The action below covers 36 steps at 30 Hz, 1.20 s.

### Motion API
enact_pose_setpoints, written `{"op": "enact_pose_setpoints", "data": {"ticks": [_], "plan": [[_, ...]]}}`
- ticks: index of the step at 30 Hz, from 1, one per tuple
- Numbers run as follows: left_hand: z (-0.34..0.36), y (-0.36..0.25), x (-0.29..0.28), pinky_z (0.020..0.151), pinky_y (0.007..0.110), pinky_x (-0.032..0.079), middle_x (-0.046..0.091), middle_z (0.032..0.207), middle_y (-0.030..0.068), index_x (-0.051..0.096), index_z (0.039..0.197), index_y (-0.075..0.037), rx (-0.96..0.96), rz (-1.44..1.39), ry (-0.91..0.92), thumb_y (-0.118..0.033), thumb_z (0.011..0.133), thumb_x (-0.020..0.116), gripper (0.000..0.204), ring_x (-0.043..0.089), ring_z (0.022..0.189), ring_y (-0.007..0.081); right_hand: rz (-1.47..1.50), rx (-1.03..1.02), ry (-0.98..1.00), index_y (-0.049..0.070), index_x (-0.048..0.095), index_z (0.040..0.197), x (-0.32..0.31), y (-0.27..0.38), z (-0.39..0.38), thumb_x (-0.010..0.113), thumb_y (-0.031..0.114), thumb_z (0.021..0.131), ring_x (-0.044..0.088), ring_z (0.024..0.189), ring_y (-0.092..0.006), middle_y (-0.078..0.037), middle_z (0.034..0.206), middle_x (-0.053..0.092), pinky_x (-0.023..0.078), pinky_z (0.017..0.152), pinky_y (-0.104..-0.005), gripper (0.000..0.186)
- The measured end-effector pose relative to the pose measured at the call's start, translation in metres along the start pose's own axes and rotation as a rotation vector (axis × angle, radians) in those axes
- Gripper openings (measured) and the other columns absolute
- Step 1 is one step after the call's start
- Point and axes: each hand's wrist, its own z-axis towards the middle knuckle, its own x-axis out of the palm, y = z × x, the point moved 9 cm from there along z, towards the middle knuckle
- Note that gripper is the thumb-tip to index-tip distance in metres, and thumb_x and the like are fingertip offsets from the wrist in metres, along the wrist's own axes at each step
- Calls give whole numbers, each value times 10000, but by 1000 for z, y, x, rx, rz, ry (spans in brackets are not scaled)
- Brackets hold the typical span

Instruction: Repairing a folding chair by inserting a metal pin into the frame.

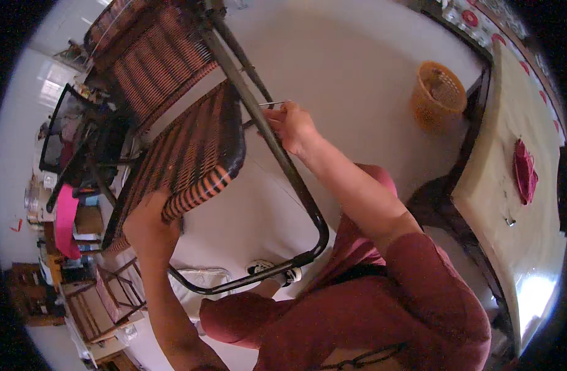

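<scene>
A tilted chair (pixel 178 139) with orange-and-black woven strips on a dark metal tube frame fills the left and middle. My left hand (pixel 152 224) is closed over the near edge of its seat, beside the striped wrapped corner; its fingertips are hidden. My right hand (pixel 294 128) is at the frame's long tube (pixel 265 127), to the right of the seat. Between its thumb and fingers it pinches a thin metal rod (pixel 272 104) that reaches left toward the tube. The rod's far end and exact kind cannot be made out.
An orange perforated basket (pixel 438 96) stands on the floor at the right. Beside it, a pale-topped table (pixel 494 179) holds a crumpled dark-pink cloth (pixel 525 172) and a small metal piece (pixel 510 222). A bright pink item (pixel 66 222) and a small wooden chair (pixel 113 290) are at the left.
</scene>
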Motion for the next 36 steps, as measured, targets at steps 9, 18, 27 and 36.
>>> {"op": "enact_pose_setpoints", "data": {"ticks": [9,18,27,36], "plan": [[-11,-5,6,630,376,472,610,847,115,591,959,-90,68,-8,-50,-25,588,602,377,591,748,326,166,100,-16,66,344,772,-1,-10,-1,338,185,835,530,756,-276,-176,894,580,426,603,-439,135],[-23,4,-3,653,373,490,619,885,122,592,929,-61,162,-22,-193,-33,588,590,342,603,770,319,209,146,-76,79,382,741,5,-28,-13,351,166,797,532,679,-230,-130,800,597,399,548,-407,108],[-24,5,-9,651,377,485,607,851,115,566,846,-53,148,-18,-202,4,585,578,267,595,759,322,295,196,-16,82,407,988,11,-35,-16,316,262,910,544,592,-217,-103,752,595,431,505,-414,217],[-30,9,-16,674,373,485,604,848,147,573,854,-36,107,-91,-144,-19,563,580,292,594,773,343,359,220,-12,94,394,661,5,-47,-34,419,167,812,536,721,-246,-103,765,580,421,590,-406,169]]}}
